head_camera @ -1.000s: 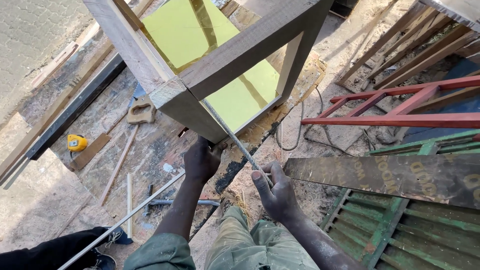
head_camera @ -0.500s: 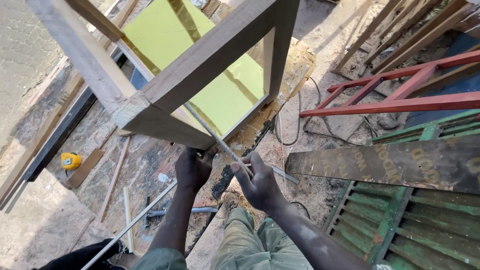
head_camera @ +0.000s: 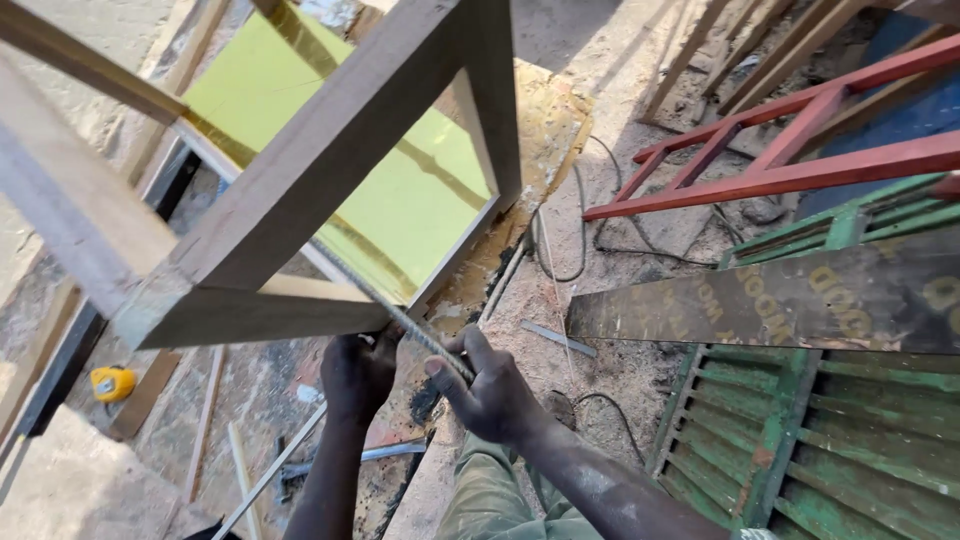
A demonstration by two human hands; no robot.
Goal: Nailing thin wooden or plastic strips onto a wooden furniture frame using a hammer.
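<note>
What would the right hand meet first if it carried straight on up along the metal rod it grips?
Probably the wooden frame: the right hand points up-left along the threaded rod, which runs against its underside. Depth is unclear.

The sawdust-strewn ground (head_camera: 640,370) carried a yellow tape measure (head_camera: 112,383), loose wooden strips (head_camera: 203,420), a black cable (head_camera: 585,225), a green louvred shutter (head_camera: 850,450) and a red frame (head_camera: 780,160)

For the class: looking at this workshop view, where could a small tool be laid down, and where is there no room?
Free: the sawdust-covered ground between the wooden frame and the green louvred panel, though a cable crosses it. Crowded: lower left, where strips, a yellow tape measure and a metal bar lie, and where both hands grip the threaded rod.
</note>
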